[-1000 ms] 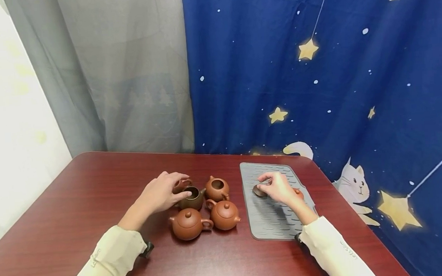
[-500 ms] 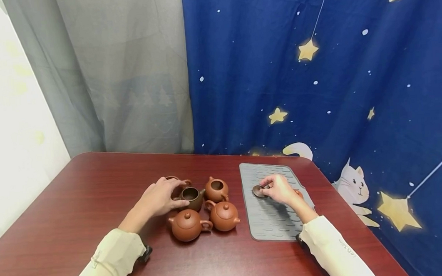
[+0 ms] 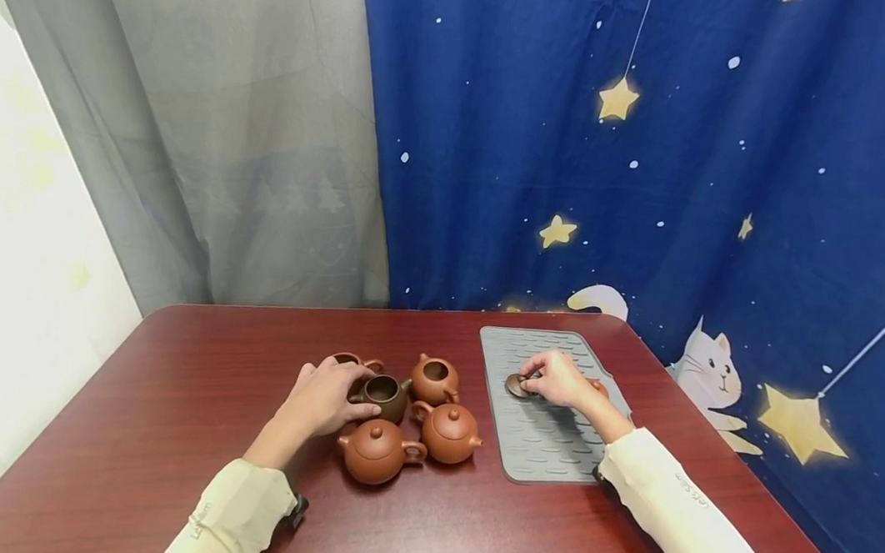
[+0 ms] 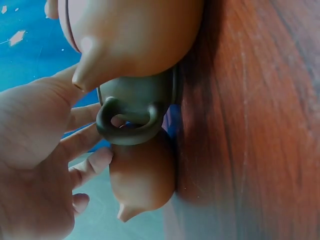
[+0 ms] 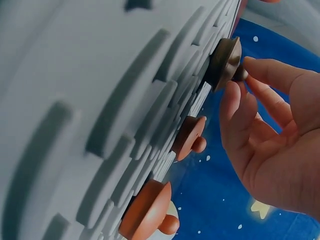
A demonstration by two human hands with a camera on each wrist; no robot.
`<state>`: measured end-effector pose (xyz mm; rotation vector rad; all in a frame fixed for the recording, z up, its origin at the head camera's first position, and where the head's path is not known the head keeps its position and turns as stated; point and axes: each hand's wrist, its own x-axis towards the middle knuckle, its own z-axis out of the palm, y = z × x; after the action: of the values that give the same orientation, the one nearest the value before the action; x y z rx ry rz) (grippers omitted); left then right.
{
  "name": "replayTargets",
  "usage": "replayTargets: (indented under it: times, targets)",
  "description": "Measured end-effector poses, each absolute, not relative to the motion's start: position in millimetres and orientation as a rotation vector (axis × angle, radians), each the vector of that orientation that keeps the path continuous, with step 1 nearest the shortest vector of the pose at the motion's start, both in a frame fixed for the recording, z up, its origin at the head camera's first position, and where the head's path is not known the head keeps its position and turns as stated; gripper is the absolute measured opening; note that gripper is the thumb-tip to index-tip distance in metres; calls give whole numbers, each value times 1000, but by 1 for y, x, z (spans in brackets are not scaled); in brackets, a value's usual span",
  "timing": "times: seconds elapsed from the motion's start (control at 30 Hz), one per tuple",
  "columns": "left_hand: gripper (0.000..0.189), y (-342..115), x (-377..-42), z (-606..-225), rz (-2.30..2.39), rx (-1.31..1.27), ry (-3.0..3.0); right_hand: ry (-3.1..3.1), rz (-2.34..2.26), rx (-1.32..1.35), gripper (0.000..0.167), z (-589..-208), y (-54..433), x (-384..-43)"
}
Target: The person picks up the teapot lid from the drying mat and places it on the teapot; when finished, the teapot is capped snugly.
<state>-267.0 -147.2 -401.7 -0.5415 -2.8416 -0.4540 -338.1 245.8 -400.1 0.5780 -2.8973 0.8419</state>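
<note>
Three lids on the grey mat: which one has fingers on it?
The dark brown lid, its knob pinched by the right hand. The other two lids are orange-brown, with no hand on them.

Tabletop [image 3: 193, 390]: red-brn, wood grain, sheen nr front, far corners rounded. Approx. ctr, bunched: dark teapot [image 3: 393, 406], uncovered; lidded rust teapot [image 3: 375, 459] nearside; 2nd lidded teapot [image 3: 451, 436] to R; uncovered rust teapot [image 3: 426, 388] behind 2nd; back-L teapot [image 3: 347, 357] partly hidden, also uncovered. R side: gray ridged mat [image 3: 545, 455], flat.
</note>
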Motion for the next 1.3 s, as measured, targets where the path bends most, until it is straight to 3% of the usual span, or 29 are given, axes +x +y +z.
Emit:
replayTargets:
  times: [0.47, 0.83, 1.3]
  targets:
    - [46, -140, -265, -392, -392, -513, -2900, -2873, 925, 553, 4, -398, 244, -339]
    - [52, -139, -265, -390, -416, -442, -2980, -2876, 948, 413, 5, -394, 233, -333]
    - [53, -137, -265, -388, -427, -428, -3003, -2713, 1005, 434, 5, -386, 216, -319]
